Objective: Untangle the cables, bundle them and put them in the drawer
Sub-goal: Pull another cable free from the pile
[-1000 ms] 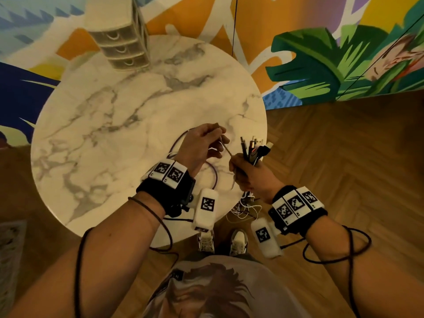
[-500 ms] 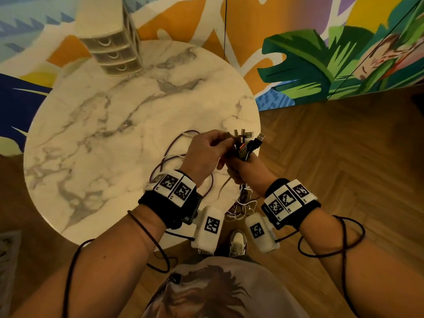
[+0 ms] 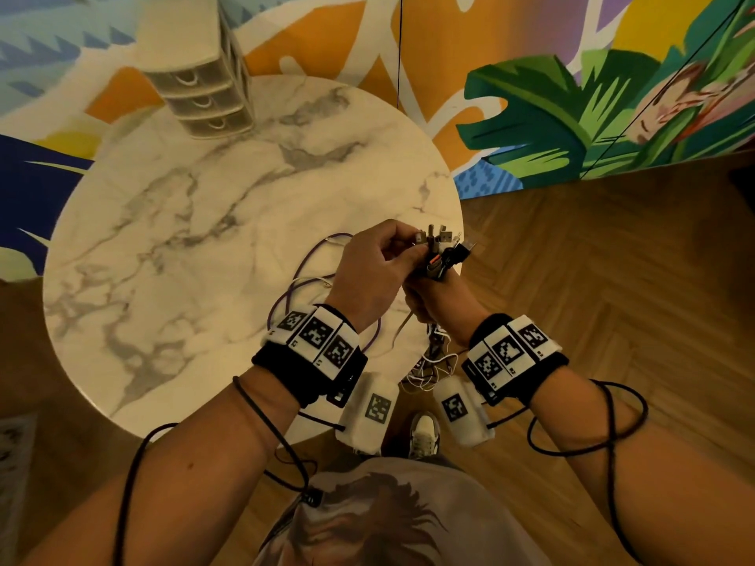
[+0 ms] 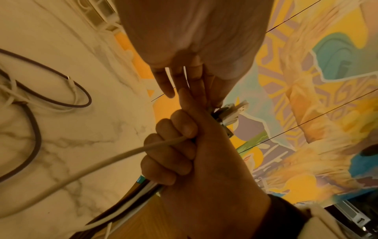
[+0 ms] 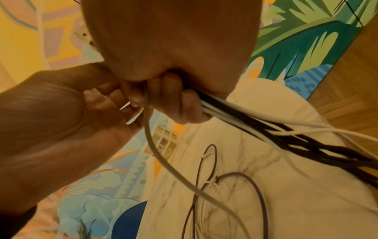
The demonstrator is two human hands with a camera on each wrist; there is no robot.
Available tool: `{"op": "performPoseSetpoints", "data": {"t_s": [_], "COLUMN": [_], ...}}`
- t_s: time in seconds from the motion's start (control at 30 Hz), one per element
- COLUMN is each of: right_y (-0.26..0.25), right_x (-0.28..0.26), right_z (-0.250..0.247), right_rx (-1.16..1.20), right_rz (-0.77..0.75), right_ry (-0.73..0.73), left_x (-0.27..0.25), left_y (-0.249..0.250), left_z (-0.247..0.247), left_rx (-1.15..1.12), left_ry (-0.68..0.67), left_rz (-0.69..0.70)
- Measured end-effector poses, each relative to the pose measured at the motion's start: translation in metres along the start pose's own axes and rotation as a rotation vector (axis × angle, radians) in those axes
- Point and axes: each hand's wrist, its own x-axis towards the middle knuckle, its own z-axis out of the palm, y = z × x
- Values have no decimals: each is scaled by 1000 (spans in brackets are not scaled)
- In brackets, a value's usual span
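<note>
My right hand [image 3: 429, 290] grips a bundle of black and white cables [image 5: 263, 129] in a fist, held upright over the table's near right edge. Their plugs [image 3: 443, 247] stick out above the fist. At those plugs, my left hand [image 3: 412, 249] pinches one between thumb and fingers. A white cable [image 4: 122, 153] leaves the right fist [image 4: 180, 145] and runs down to the table. A purple cable [image 3: 310, 259] lies looped on the marble beside thin white ones. The small drawer unit [image 3: 200, 87] stands at the table's far edge with its drawers closed.
The round marble table [image 3: 184, 239] is bare apart from the loops. Loose cable ends [image 3: 429, 361] hang below the right fist past the table's edge. Painted panels stand behind, and wooden floor lies to the right. My shoe [image 3: 425, 435] is under the edge.
My left hand carried a thin cable end rightward and joined it to the plugs in the right fist. Both hands have closed together and lifted a little.
</note>
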Motion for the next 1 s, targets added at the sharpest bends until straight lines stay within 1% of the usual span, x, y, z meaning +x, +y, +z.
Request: {"op": "performPoseSetpoints", "data": {"t_s": [0.07,0.13,0.17,0.2,0.23,0.27,0.3,0.33,0.37,0.4,0.43,0.5,0.57,0.63,0.7,0.77,0.8,0.83,0.9,0.93,0.97,1.0], "right_y": [0,0,0,0,-2,-4,-6,-10,-13,-16,-19,-22,-24,-24,-24,-26,-28,-31,-33,-33,-32,-30], "right_x": [1,2,4,6,8,12,15,18,20,21,22,21,19,18,20,19,18,15,12,10,11,11], "right_z": [0,2,1,-1,-4,-9,-14,-18,-23,-30,-38,-58,-80,-92,-87,-69,-57,-44,-14,1,15,24], "right_rx": [4,2,19,63,132,226,343,473,581,652,683,728,772,786,731,578,483,371,75,-68,-166,-214], "right_rz": [-23,-42,-45,-35,-18,-4,6,16,29,37,34,-5,-66,-111,-117,-101,-104,-112,-100,-82,-69,-43], "right_ry": [8,40,99,188,289,377,436,465,474,479,486,513,573,670,741,730,670,574,316,188,100,61], "left_x": [-1,-2,-3,-6,-10,-16,-23,-30,-35,-38,-39,-40,-40,-34,-20,-2,5,10,15,14,12,9], "left_y": [0,-3,-8,-14,-21,-30,-40,-52,-65,-78,-91,-114,-128,-131,-124,-107,-96,-85,-61,-50,-40,-33], "left_z": [-1,-2,-3,-4,-3,-1,1,4,4,2,-6,-34,-68,-96,-111,-115,-113,-107,-90,-80,-71,-61], "left_rx": [11,28,19,4,7,59,157,268,385,521,661,822,889,918,883,866,906,969,1116,1185,1251,1303], "left_ry": [41,128,142,93,-25,-191,-368,-521,-625,-678,-693,-641,-547,-443,-306,-157,-100,-56,6,5,-16,-46], "left_rz": [34,46,21,-27,-94,-158,-198,-212,-216,-222,-231,-227,-227,-225,-199,-188,-165,-112,66,133,171,193]}}
